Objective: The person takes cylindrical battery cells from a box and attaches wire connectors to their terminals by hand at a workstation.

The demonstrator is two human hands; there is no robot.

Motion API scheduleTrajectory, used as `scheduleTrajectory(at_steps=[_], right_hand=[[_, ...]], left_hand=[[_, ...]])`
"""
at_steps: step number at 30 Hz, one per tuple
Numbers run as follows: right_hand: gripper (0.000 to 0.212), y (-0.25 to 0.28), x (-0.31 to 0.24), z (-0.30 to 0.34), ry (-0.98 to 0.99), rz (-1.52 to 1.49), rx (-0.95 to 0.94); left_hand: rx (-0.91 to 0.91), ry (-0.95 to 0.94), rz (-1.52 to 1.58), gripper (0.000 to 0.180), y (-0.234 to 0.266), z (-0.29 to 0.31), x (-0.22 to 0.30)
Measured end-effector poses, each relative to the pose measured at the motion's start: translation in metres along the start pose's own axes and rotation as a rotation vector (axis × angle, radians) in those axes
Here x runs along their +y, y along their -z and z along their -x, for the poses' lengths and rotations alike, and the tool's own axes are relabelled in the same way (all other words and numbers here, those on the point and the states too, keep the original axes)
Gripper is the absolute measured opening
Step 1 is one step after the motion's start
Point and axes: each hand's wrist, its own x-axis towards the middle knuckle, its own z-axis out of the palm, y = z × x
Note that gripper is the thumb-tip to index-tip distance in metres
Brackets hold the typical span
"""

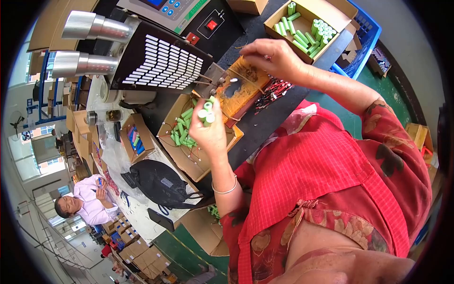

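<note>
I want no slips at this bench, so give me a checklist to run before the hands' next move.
1. Left hand has a grip on small green cylinders with pale ends: several held together; ok.
2. Contents of right hand known: its curled fingers hide too much; cannot tell.
3. Thin red, black and white wires within reach: heaped beside the orange-yellow, stained flat pad; ok.
4. Open brown cardboard box at upper right stocked: many more green cylinders inside; ok.
5. Red rocker switch on the black and grey machine set correctly: position unreadable; cannot tell.
</note>
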Motion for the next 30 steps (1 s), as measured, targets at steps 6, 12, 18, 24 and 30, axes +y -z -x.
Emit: scheduleTrajectory(at_steps=[6, 12, 18, 24, 30], right_hand=[[0.009, 0.009, 0.073, -0.001, -0.132, 0.468, -0.389], [0.008, -0.004, 0.074, 0.004, -0.155, 0.763, -0.659], [0.013, 0.032, 0.038, -0.012, -0.293, 0.486, -0.415], [0.011, 0.068, 0.003, -0.018, -0.049, 0.115, -0.052], [0.007, 0.065, 0.006, -0.016, 0.030, 0.284, -0.198]], left_hand=[[0.077, 0.244, -0.161, 0.022, 0.068, 0.007, -0.012], [-0.145, 0.113, -0.384, 0.022, 0.084, 0.019, -0.026], [-0.188, 0.204, -0.318, 0.024, 0.073, 0.018, -0.006], [-0.248, -0.291, -0.057, 0.022, 0.006, 0.014, 0.033], [-0.382, -0.379, -0.006, 0.028, -0.055, 0.000, 0.043]])
